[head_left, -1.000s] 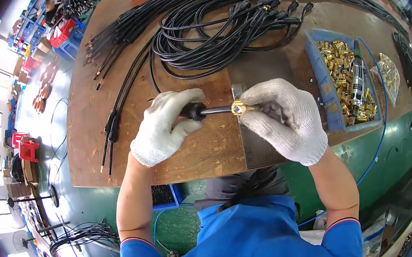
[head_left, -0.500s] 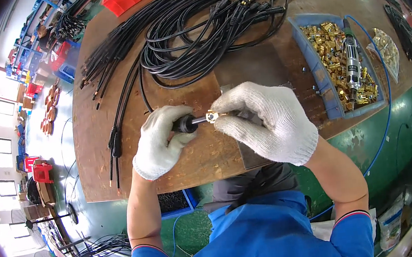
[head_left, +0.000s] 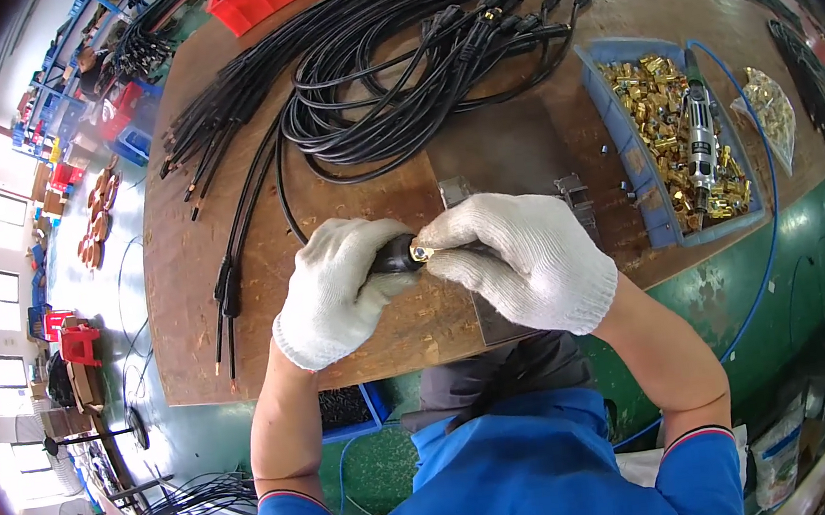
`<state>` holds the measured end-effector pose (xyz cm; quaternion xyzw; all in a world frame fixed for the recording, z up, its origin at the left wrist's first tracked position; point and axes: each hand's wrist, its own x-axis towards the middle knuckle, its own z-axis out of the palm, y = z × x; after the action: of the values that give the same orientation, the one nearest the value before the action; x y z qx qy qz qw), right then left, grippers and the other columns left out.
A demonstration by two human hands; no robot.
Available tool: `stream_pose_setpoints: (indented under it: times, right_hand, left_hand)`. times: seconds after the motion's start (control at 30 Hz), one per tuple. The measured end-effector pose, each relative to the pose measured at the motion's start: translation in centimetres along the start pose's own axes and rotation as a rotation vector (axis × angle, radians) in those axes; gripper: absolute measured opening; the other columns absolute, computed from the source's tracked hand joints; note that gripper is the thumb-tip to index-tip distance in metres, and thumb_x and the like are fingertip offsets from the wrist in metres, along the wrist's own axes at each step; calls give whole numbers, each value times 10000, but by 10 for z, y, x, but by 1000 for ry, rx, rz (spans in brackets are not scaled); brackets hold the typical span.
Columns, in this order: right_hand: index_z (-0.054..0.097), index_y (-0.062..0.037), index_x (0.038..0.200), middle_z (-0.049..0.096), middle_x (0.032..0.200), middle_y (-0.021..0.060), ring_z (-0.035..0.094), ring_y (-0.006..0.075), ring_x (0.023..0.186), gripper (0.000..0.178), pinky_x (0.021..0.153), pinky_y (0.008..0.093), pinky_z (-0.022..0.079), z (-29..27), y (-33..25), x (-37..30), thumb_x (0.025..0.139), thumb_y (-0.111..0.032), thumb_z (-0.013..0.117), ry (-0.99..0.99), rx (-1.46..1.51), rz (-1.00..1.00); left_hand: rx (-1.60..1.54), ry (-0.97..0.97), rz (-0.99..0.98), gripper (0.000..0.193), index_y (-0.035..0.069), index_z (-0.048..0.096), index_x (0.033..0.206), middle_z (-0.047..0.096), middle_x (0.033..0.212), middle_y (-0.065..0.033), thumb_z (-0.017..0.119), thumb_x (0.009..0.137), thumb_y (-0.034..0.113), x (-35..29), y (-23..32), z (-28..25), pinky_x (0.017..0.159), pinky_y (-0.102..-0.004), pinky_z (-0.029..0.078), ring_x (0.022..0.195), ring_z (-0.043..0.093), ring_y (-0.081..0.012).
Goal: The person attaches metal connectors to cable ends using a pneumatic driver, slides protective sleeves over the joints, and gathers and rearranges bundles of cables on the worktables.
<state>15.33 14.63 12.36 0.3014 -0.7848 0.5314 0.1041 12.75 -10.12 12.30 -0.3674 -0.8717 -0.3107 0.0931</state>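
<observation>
Both grips meet over the near part of the bench (head_left: 382, 346), white knit gloves on. Left grip (head_left: 337, 287): closed round a black sleeve (head_left: 394, 255). Right grip (head_left: 526, 261): thumb and fingers pinch a small brass fitting (head_left: 420, 254), which sits at the sleeve's right-hand end, between the two gloves and above the bench surface.

Handling, by judgement: fitting light, rigid and smooth, so it may slip or twist in knit fabric; best pinched by its sides, close to the sleeve. Sleeve looks rubbery, with good friction; hold round its body. The black cable (head_left: 284, 201) leading towards the left grip is probably springy and could tug.

Further out: dark plate (head_left: 507, 147) on the bench; to the right, a blue tray (head_left: 723, 229) of loose brass pieces (head_left: 658, 121), a silver-bodied tool (head_left: 701, 142) lying on them. Beside it, a clear bag (head_left: 770, 114) of small parts. Beyond the hands, a cable coil (head_left: 361, 150); at the far edge, a red bin (head_left: 241, 16), cut off by the frame.

Hard to make out: most of the sleeve and the fitting's right end are under glove; cannot tell whether sleeve and fitting are joined or only touching. Bag contents indistinct.
</observation>
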Motion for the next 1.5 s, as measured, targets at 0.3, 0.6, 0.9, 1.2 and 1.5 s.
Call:
stream_pose_setpoints:
  times: [0.3,0.6,0.9,1.2,1.5]
  right_hand:
    - [725,-25,1088,792,1010,144,787,329,897,196,768,364,625,-4,17,0,906,-26,797,-32,6,-15]
    - [722,-7,1068,789,979,153,799,282,871,162,736,337,624,-3,37,-5,915,10,772,-30,46,-15]
    - [699,-2,1124,776,968,130,764,181,829,133,715,316,587,3,62,-10,992,-18,708,-101,184,113]
    - [634,26,1189,732,957,129,730,199,828,378,714,330,577,24,70,27,1028,-307,708,202,381,403]
    - [680,-15,1065,630,740,40,501,102,490,261,441,272,360,19,72,47,1037,-273,657,289,1118,623]
  left_hand:
    - [94,-49,101,436,39,651,1165,697,914,-145,836,801,193,4,2,6,821,-463,513,841,659,-387]
    - [355,-86,185,435,52,632,1154,627,840,-110,815,773,155,19,5,10,756,-451,480,765,600,-339]
    - [326,-382,108,502,31,622,1266,705,927,-165,821,828,176,30,-7,11,795,-450,503,825,648,-377]
    - [392,41,293,785,63,508,1533,726,1051,-175,812,809,78,74,-4,5,827,-464,560,896,699,-402]
    - [-928,509,-460,617,-40,650,1201,654,839,-29,471,1137,547,97,-19,60,981,-365,498,1004,632,-173]
